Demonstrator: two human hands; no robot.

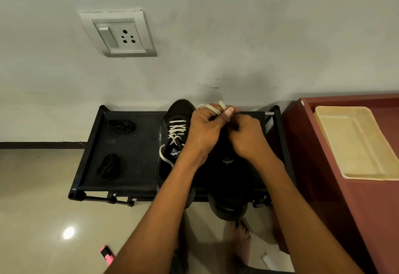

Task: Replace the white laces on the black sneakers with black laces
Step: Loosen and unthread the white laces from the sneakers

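On black rack (129, 148), left sneaker (172, 144) white-laced, right sneaker (228, 176) bare.

At frame centre we find a low rack (133, 161) standing on the floor against the wall. Two coiled laces (120, 125) (108, 166) lie on its left part, one behind the other. The two sneakers sit side by side on its right part: the left sneaker (172, 144) and, right of it, the right sneaker (228, 176), heel jutting past the front edge. Both hands (205, 131) (246, 137) meet over the right sneaker. A socket (119, 34) sits upper left; a cabinet (345, 198) carrying a tray (356, 144) stands at right.
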